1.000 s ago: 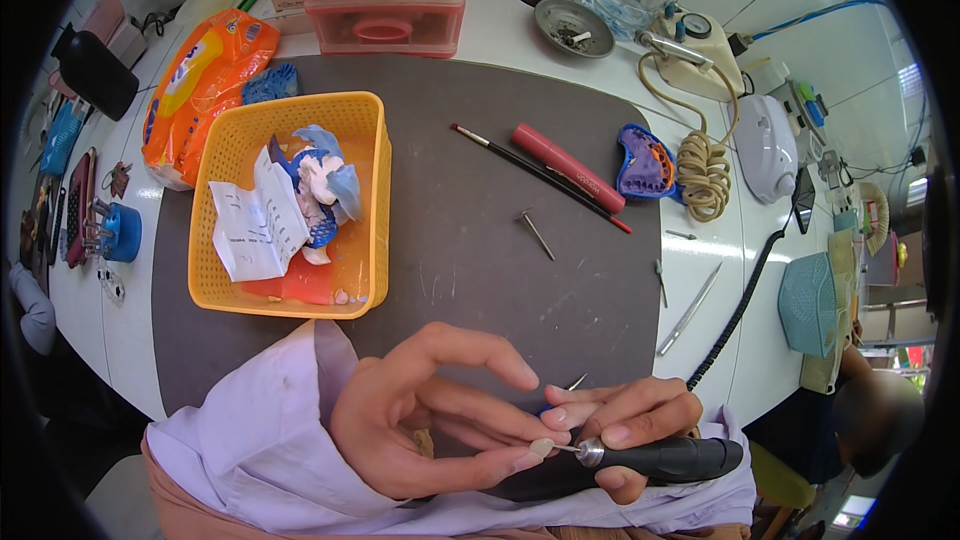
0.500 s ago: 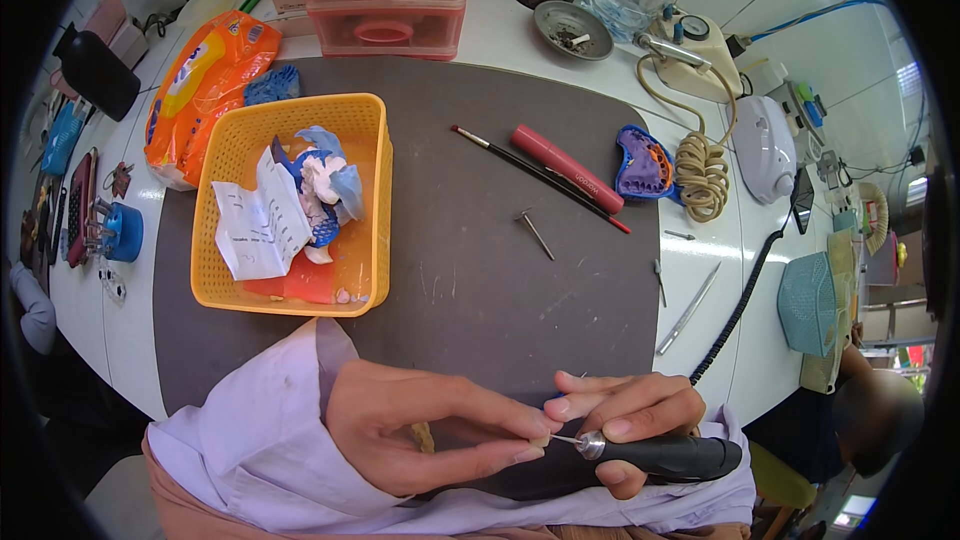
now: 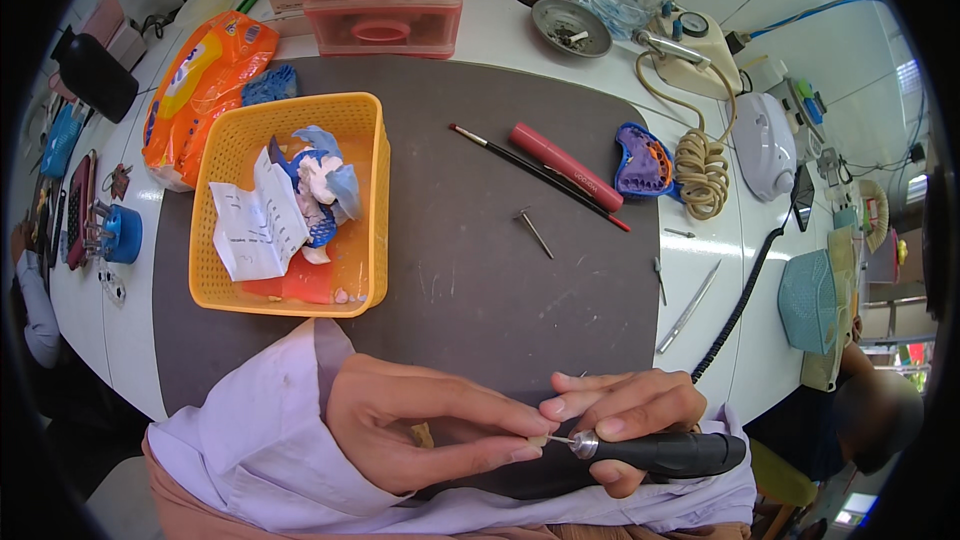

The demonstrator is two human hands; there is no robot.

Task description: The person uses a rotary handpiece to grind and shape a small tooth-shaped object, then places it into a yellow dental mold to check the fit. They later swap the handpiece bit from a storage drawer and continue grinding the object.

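Low in front of me, my left hand pinches a small, pale, tooth-coloured piece between thumb and fingertips. My right hand is wrapped round a black rotary handpiece with a silver nose, lying nearly level. Its thin bur points left and its tip meets the pale piece, or almost does. My right fingertips rest close against the left ones. In the gap of my left hand shows a yellowish lump, too hidden to name.
A yellow basket with paper and impression material stands left on the grey mat. Beyond my hands lie a brush, a pink tube, a loose bur and a blue impression tray. A coiled black cord runs at right.
The handpiece has shifted very slightly, and more of the pale piece shows at my left fingertips. At the far left edge, another person's arm has moved.
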